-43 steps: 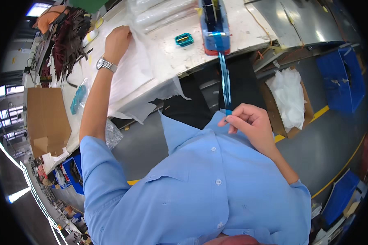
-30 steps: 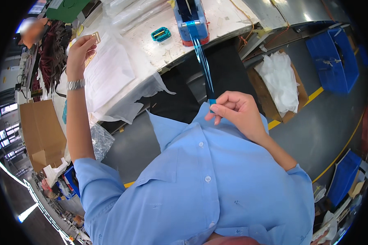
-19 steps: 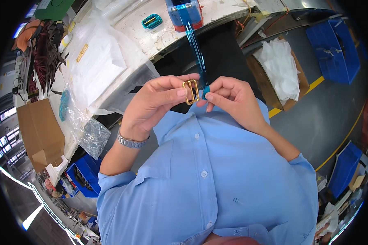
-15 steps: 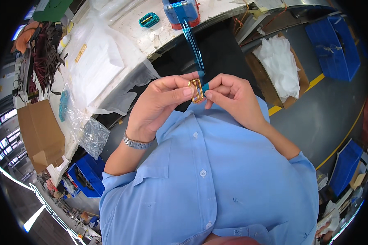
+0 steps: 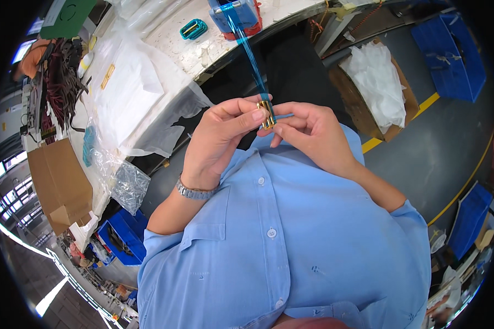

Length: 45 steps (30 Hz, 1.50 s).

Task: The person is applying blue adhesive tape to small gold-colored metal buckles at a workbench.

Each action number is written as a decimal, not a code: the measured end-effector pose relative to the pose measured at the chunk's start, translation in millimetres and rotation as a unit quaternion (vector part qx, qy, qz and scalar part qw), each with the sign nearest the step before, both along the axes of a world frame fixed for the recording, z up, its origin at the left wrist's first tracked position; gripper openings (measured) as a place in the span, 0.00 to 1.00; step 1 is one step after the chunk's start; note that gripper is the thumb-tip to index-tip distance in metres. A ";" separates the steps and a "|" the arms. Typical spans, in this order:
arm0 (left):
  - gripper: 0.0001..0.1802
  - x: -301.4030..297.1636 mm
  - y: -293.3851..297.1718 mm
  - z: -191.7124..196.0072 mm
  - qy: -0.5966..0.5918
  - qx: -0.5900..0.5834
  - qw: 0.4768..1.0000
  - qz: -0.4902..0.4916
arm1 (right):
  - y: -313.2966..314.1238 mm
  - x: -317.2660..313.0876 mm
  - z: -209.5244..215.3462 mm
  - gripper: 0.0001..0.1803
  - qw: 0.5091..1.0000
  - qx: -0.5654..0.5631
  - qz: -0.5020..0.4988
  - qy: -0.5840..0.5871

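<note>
My left hand pinches a gold metal buckle between thumb and fingers in front of my chest. My right hand is closed at the buckle's right side, its thumb and fingers on the blue film strip. That shiny strip runs taut from the blue tape dispenser on the bench down to the buckle and lies against it. Left of the dispenser sits a buckle wrapped in teal film. Another gold buckle lies on white sheeting at the left.
The white bench curves across the top left. Clear plastic bags and a brown carton are at its left end. On the right stand a carton of white wrapping and a blue bin. Dark straps hang far left.
The buckle has turned from facing me to nearly edge-on, and the blue film now lies along it. Both hands have shifted slightly, staying close together.
</note>
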State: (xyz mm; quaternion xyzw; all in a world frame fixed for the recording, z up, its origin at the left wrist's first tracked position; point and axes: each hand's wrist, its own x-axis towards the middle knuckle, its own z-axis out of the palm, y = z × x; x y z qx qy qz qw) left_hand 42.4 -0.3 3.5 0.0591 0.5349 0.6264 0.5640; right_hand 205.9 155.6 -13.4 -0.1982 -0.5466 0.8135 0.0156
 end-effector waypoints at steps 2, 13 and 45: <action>0.05 0.8 -0.1 -1.9 -0.003 -0.001 1.000 0.003 | 0.3 -0.3 0.9 0.15 1.000 0.003 0.007 -0.007; 0.05 6.6 1.1 -5.9 -0.017 0.011 1.000 0.016 | -5.1 -3.2 -0.4 0.15 1.000 0.011 -0.017 -0.019; 0.09 -0.7 6.2 -34.3 -0.012 0.002 1.000 -0.010 | 6.5 -7.7 -4.9 0.14 0.996 -0.073 0.017 -0.040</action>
